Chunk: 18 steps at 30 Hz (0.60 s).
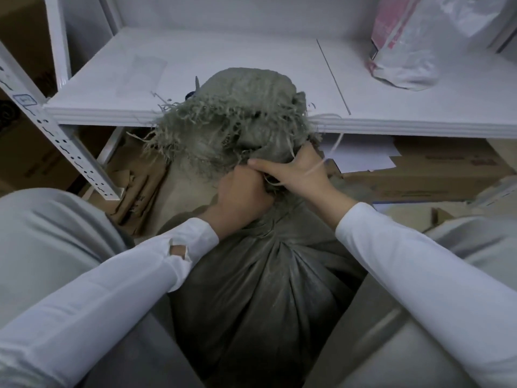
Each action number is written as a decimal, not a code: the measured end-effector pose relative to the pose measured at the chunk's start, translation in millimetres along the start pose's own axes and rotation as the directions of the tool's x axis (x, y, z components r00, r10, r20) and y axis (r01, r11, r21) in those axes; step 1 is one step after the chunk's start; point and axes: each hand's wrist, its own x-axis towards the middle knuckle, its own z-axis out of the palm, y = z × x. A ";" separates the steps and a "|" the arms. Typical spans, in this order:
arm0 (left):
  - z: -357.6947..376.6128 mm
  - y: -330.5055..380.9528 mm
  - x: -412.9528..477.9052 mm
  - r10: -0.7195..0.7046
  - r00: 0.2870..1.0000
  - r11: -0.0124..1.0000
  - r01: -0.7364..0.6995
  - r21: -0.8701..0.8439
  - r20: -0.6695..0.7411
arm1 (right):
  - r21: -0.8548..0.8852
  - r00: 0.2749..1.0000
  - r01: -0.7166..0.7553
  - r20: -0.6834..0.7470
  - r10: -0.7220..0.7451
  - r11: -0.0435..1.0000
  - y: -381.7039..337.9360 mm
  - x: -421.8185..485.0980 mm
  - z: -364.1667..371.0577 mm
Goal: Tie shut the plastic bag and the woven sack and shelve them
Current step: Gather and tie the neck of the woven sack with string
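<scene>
The woven sack (pixel 265 289) stands upright between the person's knees, its long axis running from the near floor up and away toward the white shelf (pixel 223 51), with the gathered neck at the far end and the frayed mouth (pixel 223 130) flopping over the shelf's front edge. Both hands meet at that neck. The left hand (pixel 243 197) is closed in a fist around the bunched fabric from the near-left side. The right hand (pixel 302 172) lies just beside it on the right, touching it, thumb stretched left across the neck and fingers curled behind the fabric; a thin pale string (pixel 333 149) runs from this hand up toward the shelf edge, though whether it is pinched or only draped over the hand I cannot tell. The neck sits directly under both hands, so the tie will likely turn on the string going round the neck crosswise to the sack's length, with the right hand better placed to lead it. The plastic bag (pixel 405 57) already sits on the shelf at the far right, well apart; whether its top is tied is out of view. Cardboard boxes (pixel 436 169) lie below the shelf.
</scene>
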 end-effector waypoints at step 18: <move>-10.4 -19.8 -5.8 0.019 0.999 0.743 0.010 -0.669 0.036 | 0.812 0.933 -0.245 0.047 0.358 0.531 16.8 21.0 -13.9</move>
